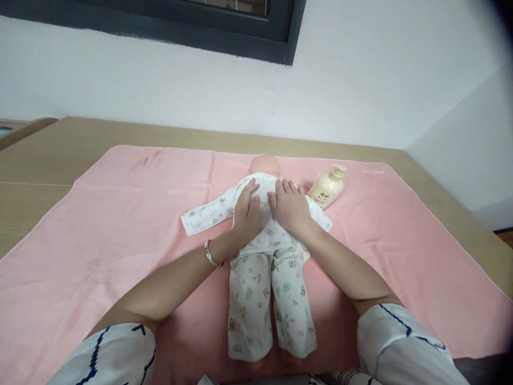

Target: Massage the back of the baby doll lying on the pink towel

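Observation:
A baby doll (264,166) lies stretched out, head away from me, dressed in a white printed top (270,238) and matching trousers (250,305). Its face does not show. My left hand (246,214) rests on the left side of the doll's upper body, fingers extended and pointing up toward the head. On the right side of the upper body lies my right hand (292,209), flat with the fingers slightly apart. Neither hand grips anything. One sleeve (208,215) of the top reaches out to the left; the other is partly covered by my right arm.
A cream pump bottle (328,187) leans or lies beside the doll's right-hand shoulder. Beneath everything spreads a pink mat (140,214) on a wooden table (168,133). Behind stands a white wall (180,85) with a dark window frame (256,43).

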{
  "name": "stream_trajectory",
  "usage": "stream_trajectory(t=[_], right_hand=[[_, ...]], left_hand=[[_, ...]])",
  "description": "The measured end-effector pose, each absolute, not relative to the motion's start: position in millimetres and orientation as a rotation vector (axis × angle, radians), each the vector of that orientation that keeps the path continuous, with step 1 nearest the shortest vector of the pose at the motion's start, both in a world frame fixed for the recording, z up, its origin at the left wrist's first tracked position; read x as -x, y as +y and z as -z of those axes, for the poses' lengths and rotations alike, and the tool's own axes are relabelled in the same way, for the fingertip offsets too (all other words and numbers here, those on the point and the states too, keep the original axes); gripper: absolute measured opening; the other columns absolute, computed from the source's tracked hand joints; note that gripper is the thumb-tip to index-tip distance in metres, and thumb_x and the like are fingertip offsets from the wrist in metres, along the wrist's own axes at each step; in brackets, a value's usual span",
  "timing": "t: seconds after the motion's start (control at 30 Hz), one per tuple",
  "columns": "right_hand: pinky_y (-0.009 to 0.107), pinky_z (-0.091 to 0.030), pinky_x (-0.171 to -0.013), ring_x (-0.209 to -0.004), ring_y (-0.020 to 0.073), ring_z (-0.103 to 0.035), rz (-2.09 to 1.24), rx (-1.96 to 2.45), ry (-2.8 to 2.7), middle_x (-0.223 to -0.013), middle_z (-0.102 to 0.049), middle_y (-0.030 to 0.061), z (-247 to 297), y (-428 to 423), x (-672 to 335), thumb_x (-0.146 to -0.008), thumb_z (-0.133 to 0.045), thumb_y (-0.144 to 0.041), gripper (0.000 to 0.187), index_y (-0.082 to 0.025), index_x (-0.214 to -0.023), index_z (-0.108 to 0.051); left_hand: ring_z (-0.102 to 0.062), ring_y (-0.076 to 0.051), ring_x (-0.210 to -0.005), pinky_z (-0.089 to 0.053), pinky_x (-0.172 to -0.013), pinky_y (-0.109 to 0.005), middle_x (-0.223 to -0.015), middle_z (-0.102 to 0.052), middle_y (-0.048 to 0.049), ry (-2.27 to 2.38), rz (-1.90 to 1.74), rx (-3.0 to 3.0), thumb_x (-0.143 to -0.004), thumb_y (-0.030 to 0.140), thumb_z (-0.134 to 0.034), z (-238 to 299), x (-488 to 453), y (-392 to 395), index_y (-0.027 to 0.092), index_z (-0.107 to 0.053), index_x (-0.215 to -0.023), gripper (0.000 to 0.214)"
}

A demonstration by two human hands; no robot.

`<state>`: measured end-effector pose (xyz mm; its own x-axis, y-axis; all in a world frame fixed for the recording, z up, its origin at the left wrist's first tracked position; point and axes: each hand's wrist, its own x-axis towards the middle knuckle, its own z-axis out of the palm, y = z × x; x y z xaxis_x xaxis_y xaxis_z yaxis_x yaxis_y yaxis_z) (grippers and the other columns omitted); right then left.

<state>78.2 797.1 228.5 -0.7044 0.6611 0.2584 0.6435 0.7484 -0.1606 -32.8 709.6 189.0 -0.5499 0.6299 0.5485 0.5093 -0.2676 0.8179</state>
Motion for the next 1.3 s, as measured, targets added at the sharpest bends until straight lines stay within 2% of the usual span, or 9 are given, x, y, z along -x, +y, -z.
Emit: stream_trajectory(t=[0.13,0.23,0.4,0.5,0.6,0.73,0.9,1.1,1.3], right_hand=[[0.061,-0.014,-0.121,-0.150,0.0389,-0.016,-0.055,0.531,-2.857,-0.158,-0.031,0.0142,-231,773,-80,-0.096,-0.045,-0.024,0.055,-0.011,-0.150,-0.043],[0.060,-0.010,-0.123,-0.151,0.0323,-0.015,-0.192,0.279,-2.928,-0.159,-0.034,0.0034,-234,795,-77,-0.097,-0.044,-0.023,0.053,-0.023,-0.150,-0.045],[0.056,-0.025,-0.118,-0.146,0.0348,-0.028,-0.242,0.806,-2.706,-0.157,-0.033,0.0176,-229,814,-74,-0.105,-0.032,-0.034,0.054,-0.008,-0.151,-0.039],[0.058,-0.022,-0.119,-0.147,0.0395,-0.025,-0.111,0.878,-2.693,-0.156,-0.031,0.0255,-227,784,-78,-0.103,-0.035,-0.028,0.056,0.000,-0.150,-0.037],[0.064,-0.012,-0.120,-0.150,0.0370,-0.014,-0.106,0.512,-2.853,-0.158,-0.032,0.0149,-231,762,-83,-0.096,-0.044,-0.021,0.054,-0.013,-0.150,-0.043],[0.064,-0.006,-0.121,-0.151,0.0298,-0.017,-0.242,0.283,-2.895,-0.155,-0.040,0.0035,-235,788,-81,-0.097,-0.042,-0.019,0.050,-0.026,-0.146,-0.049],[0.056,-0.020,-0.121,-0.150,0.0287,-0.020,-0.334,0.499,-2.797,-0.161,-0.027,0.0077,-230,836,-75,-0.105,-0.032,-0.034,0.050,-0.017,-0.152,-0.039],[0.058,-0.024,-0.118,-0.143,0.0402,-0.032,-0.010,0.921,-2.683,-0.154,-0.035,0.0243,-227,781,-79,-0.104,-0.031,-0.031,0.056,0.000,-0.150,-0.038],[0.052,-0.022,-0.120,-0.148,0.0357,-0.024,-0.135,0.797,-2.766,-0.157,-0.031,0.0194,-229,787,-79,-0.102,-0.035,-0.029,0.054,-0.005,-0.150,-0.040]], left_hand=[[-0.046,-0.023,-0.138,-0.036,-0.119,-0.046,-0.145,-0.053,-0.0107,1.788,-1.982,-1.501,-0.104,0.047,-0.034,-188,32,707,0.020,-0.052,-0.134,0.044],[-0.046,-0.019,-0.137,-0.035,-0.120,-0.039,-0.143,-0.053,-0.0088,1.800,-1.971,-1.538,-0.105,0.044,-0.033,-188,32,708,0.020,-0.051,-0.134,0.042],[-0.044,-0.023,-0.139,-0.034,-0.120,-0.046,-0.147,-0.050,-0.0109,1.812,-1.947,-1.557,-0.104,0.046,-0.035,-188,33,709,0.019,-0.051,-0.134,0.044],[-0.047,-0.024,-0.137,-0.035,-0.119,-0.047,-0.144,-0.052,-0.0113,1.804,-1.968,-1.532,-0.103,0.047,-0.037,-189,32,708,0.021,-0.053,-0.133,0.042],[-0.049,-0.022,-0.136,-0.038,-0.118,-0.046,-0.141,-0.055,-0.0098,1.737,-2.001,-1.549,-0.104,0.042,-0.037,-191,31,707,0.024,-0.054,-0.131,0.037],[-0.049,-0.021,-0.135,-0.037,-0.119,-0.045,-0.141,-0.056,-0.0085,1.765,-1.990,-1.605,-0.104,0.042,-0.036,-191,31,707,0.024,-0.056,-0.128,0.036],[-0.048,-0.024,-0.135,-0.036,-0.118,-0.044,-0.142,-0.054,-0.0105,1.877,-1.913,-1.647,-0.103,0.041,-0.037,-188,33,710,0.018,-0.054,-0.131,0.040],[-0.052,-0.026,-0.129,-0.039,-0.115,-0.050,-0.135,-0.057,-0.0136,2.061,-1.801,-1.599,-0.096,0.030,-0.046,-188,33,711,0.018,-0.056,-0.124,0.032],[-0.041,-0.030,-0.140,-0.030,-0.120,-0.054,-0.146,-0.049,-0.0160,2.228,-1.510,-1.658,-0.091,0.025,-0.046,-184,52,723,0.013,-0.055,-0.131,0.042]])
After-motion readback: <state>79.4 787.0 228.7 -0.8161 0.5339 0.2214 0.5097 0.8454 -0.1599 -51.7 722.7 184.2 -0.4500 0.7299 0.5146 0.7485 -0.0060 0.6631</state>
